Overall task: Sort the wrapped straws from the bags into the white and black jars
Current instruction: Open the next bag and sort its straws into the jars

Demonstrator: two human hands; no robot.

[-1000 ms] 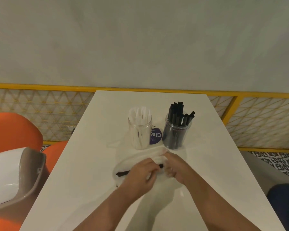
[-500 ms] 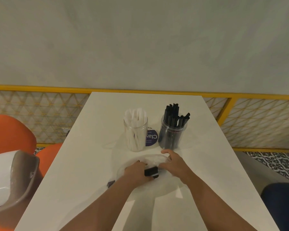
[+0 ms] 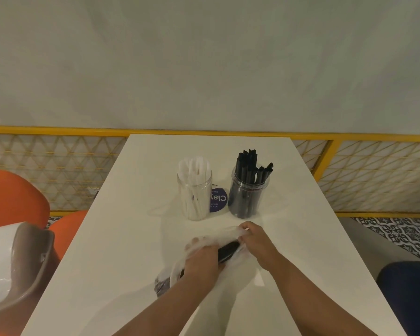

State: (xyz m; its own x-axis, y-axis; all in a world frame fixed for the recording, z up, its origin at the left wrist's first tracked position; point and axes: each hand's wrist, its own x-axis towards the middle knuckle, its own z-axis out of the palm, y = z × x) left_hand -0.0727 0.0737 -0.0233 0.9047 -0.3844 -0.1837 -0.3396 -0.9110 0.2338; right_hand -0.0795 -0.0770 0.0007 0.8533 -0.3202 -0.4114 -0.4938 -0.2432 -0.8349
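Note:
Two clear jars stand mid-table: the left jar [image 3: 195, 195] holds white wrapped straws, the right jar [image 3: 249, 192] holds black ones. In front of them lies a clear plastic bag [image 3: 218, 235] with a bundle of black straws [image 3: 228, 249] inside. My left hand [image 3: 201, 261] grips that bundle through or inside the bag. My right hand [image 3: 256, 241] pinches the bag's open edge just right of the bundle. The bundle's near end is hidden under my left hand.
A purple round label [image 3: 218, 200] lies between the jars. The white table [image 3: 121, 238] runs to a yellow lattice railing [image 3: 58, 170] at the back. An orange chair [image 3: 12, 200] and a grey-and-white chair [image 3: 17, 267] stand at the left.
My left hand slid along the black bundle toward me and closed round it. My right hand shifted to pinch the bag's edge. The bag has bunched up between my hands.

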